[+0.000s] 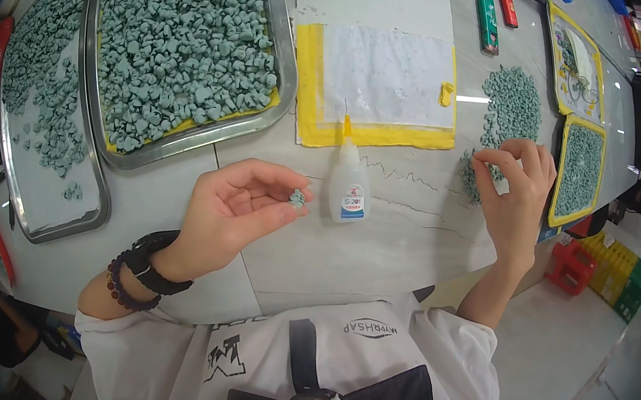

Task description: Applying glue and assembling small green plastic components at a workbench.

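Note:
My left hand [243,206] is palm up over the pale table and pinches a small grey-green piece [297,197] between thumb and fingertips. Just right of it stands a small white glue bottle [349,184] with a yellow nozzle, upright. My right hand [516,189] hovers at the edge of a loose pile of grey-green pieces [511,104] on the table, fingertips curled together on or just above them; whether it holds one I cannot tell.
A steel tray [273,36] heaped with the same pieces sits at the back left, a second tray [54,197] farther left. A yellow-edged white sheet [384,83] lies behind the bottle. Yellow-rimmed trays [579,169] and coloured crates [611,271] are at the right.

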{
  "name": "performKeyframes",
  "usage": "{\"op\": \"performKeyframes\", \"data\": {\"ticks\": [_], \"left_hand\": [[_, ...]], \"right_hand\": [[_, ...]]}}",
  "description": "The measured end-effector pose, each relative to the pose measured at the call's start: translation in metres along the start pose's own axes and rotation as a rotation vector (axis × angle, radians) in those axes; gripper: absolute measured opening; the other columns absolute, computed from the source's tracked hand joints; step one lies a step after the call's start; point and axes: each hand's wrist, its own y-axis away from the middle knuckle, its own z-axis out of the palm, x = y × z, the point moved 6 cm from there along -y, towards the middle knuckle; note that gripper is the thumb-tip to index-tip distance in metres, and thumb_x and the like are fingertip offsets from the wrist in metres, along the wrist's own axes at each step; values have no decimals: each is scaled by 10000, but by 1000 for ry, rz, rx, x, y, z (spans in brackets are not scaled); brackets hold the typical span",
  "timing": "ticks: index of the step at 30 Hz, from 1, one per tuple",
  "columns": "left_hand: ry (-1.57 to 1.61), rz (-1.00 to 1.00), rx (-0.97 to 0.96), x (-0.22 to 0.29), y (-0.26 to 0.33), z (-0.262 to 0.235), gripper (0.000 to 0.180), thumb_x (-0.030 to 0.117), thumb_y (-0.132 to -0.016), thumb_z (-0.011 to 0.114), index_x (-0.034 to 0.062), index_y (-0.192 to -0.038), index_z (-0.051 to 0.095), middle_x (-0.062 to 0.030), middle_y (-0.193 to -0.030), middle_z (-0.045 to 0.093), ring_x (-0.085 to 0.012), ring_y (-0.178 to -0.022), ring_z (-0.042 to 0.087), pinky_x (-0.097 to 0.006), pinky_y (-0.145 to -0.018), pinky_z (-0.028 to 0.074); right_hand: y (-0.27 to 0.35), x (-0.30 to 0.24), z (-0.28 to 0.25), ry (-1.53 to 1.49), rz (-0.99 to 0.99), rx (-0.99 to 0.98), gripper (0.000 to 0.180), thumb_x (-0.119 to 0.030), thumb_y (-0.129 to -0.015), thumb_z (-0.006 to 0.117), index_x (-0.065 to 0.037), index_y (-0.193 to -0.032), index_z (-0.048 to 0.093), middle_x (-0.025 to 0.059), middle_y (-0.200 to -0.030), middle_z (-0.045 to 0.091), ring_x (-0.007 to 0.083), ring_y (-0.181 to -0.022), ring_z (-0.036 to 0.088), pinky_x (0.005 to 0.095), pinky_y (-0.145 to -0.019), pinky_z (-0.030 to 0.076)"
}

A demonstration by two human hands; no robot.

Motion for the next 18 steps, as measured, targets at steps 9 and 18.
{"op": "performKeyframes", "data": {"ticks": [9, 18], "left_hand": [[-11, -6, -1, 2, -2, 1, 280, -85, -836, 557, -65, -1114, 531, -127, -1066, 599, -148, -993, 582, -306, -913, 482], [-36, -43, 74, 3, 1, -1, 282, -68, -828, 557, -46, -1108, 528, -139, -1055, 605, -171, -963, 598, -298, -877, 488]], "right_hand": [[-1, -1, 7, -5, -4, -7, 122, -40, -673, 716, -80, -759, 638, 22, -790, 534, 212, -812, 510, 364, -867, 358], [-12, -24, 0, -149, -40, 114, 148, -14, -639, 724, -68, -744, 636, 20, -743, 532, 195, -725, 550, 418, -966, 355]]}}
